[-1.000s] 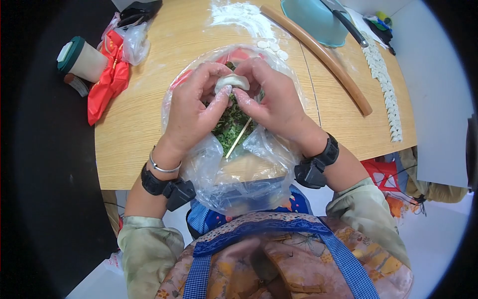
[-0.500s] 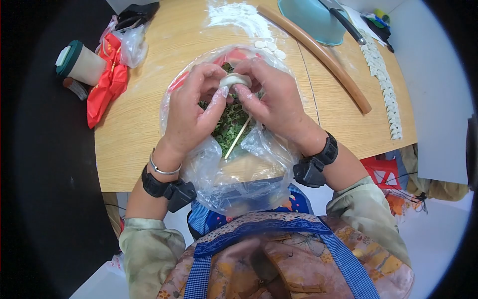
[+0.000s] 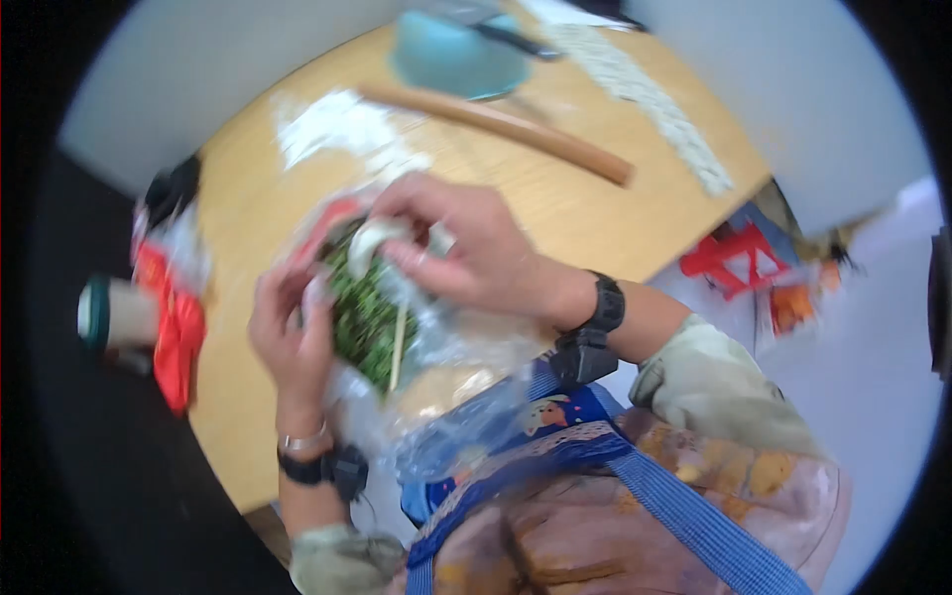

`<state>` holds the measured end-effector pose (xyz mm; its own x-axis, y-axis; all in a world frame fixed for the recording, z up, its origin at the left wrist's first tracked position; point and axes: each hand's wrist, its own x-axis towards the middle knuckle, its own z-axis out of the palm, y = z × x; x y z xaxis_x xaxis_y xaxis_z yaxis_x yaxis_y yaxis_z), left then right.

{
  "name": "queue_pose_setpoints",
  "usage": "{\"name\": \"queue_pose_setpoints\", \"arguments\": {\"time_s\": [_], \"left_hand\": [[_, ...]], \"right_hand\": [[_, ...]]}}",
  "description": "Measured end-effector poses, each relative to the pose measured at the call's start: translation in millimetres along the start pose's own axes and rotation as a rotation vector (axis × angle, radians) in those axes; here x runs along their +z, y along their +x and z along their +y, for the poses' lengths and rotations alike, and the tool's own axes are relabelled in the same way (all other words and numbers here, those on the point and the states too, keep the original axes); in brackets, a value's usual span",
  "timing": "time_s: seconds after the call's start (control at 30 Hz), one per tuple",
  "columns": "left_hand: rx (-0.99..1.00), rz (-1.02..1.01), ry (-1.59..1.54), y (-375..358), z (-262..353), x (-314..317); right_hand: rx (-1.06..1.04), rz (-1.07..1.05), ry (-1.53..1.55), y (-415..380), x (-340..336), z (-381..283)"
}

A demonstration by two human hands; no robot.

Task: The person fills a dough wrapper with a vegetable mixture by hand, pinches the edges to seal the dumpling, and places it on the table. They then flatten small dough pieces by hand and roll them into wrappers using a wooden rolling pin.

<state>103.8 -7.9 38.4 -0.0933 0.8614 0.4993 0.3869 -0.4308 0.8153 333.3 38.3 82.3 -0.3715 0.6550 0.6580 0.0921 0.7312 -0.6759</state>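
A white folded piece of dough (image 3: 372, 243) is pinched between the thumb and fingers of my right hand (image 3: 466, 243), above the left part of the bowl. My left hand (image 3: 297, 322) is at the bowl's left side, apart from the dough, its fingers curled and spread from the thumb with nothing seen between them. Chopped green filling (image 3: 362, 327) lies in the bowl, which is wrapped in clear plastic (image 3: 471, 347). A light stick (image 3: 399, 347) rests in the filling. The picture is blurred.
White flour (image 3: 337, 127) and a wooden rolling pin (image 3: 506, 129) lie beyond the bowl. Further back are a blue-green basin (image 3: 456, 55), a black-handled knife (image 3: 518, 42) and a long row of white dough pieces (image 3: 645, 99). A cup (image 3: 124, 312) and red bag (image 3: 178, 332) are left.
My left hand has let go of the dough and moved away to the left and down. My right hand now holds it alone. The view has turned and shifted.
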Motion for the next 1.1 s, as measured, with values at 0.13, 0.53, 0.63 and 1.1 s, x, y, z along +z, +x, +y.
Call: {"name": "queue_pose_setpoints", "arguments": {"time_s": [0.13, 0.53, 0.63, 1.1], "left_hand": [[-0.009, -0.061, -0.063, -0.1, -0.5, 3.2], [-0.096, -0.093, 0.023, 2.3, -2.7, 9.3], [-0.08, -0.103, 0.065, 5.8, -7.1, 7.6], [-0.165, -0.112, 0.044, 3.9, -12.1, 4.4]], "right_hand": [[-0.017, 0.106, -0.227, -29.0, -66.5, -4.6], [0.421, 0.252, -1.008, -61.5, -276.6, 137.6], [0.371, 0.183, -1.112, -53.6, -280.8, 158.3], [0.438, 0.106, -1.208, -46.2, -282.0, 181.2]]}}
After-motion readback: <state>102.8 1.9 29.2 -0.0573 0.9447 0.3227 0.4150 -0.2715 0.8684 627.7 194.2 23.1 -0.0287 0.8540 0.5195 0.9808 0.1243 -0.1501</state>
